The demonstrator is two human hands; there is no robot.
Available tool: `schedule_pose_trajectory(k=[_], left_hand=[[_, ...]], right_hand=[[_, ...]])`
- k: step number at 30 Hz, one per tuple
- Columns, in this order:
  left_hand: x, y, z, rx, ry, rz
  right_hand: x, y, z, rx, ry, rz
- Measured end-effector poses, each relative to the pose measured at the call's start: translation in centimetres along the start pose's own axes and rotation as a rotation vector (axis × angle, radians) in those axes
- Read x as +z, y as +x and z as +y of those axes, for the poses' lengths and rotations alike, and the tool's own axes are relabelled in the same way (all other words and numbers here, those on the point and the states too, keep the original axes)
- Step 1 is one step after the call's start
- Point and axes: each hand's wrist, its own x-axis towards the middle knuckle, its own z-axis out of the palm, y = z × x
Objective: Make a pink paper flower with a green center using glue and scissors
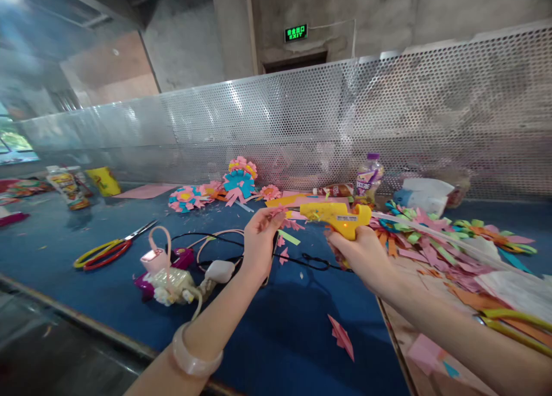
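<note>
My right hand [364,255] grips a yellow hot glue gun [336,215], its nozzle pointing left. My left hand [259,241] pinches a small pink fringed paper piece [276,213] right at the nozzle tip. Both hands hover above the blue table [280,327]. The gun's black cord [310,262] trails on the table beneath them. A pale bracelet [194,358] circles my left wrist.
Finished paper flowers [235,180] lie at the back near a perforated metal screen [345,114]. Paper strips [431,241] pile up on the right. Scissors [107,249], a white charger with cables [218,269], a bottle [368,177] and a pink scrap [342,335] lie around.
</note>
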Motion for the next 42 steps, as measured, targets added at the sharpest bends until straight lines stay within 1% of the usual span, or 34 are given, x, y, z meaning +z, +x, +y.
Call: schedule_pose_trajectory(k=[6,12,21,27,32,36,37,39,40,42], left_hand=[[-0.1,0.1,-0.1,0.008,0.013,0.014],[-0.2,0.1,-0.2,0.011,0.037,0.034],[-0.2,0.1,-0.3,0.039,0.080,0.070],[-0.1,0.0,-0.3,0.026,0.052,0.064],[0.0,-0.1,-0.2,0.017,0.050,0.071],[0.1,-0.2,-0.2,0.029,0.077,0.065],[0.1,-0.2,-0.2,0.035,0.089,0.069],[0.0,-0.1,-0.3,0.041,0.103,0.089],[-0.1,0.0,-0.4,0.039,0.100,0.102],[-0.2,0.1,-0.5,0.027,0.079,0.130]], right_hand=[[0.0,-0.3,-0.5,0.015,-0.057,0.017],[0.0,-0.6,-1.0,-0.007,-0.060,0.020],[0.1,-0.9,-1.7,-0.010,-0.141,0.054],[0.2,-0.9,-1.7,-0.094,-0.162,0.083],[0.4,-1.2,-2.1,-0.116,-0.227,0.101],[0.6,-1.4,-2.0,-0.208,-0.234,0.125],[0.6,-1.4,-2.0,-0.208,-0.225,0.131],[0.5,-1.0,-1.9,-0.157,-0.182,0.123],[0.4,-0.7,-1.9,-0.114,-0.142,0.103],[0.0,0.1,-1.6,0.002,-0.066,0.024]])
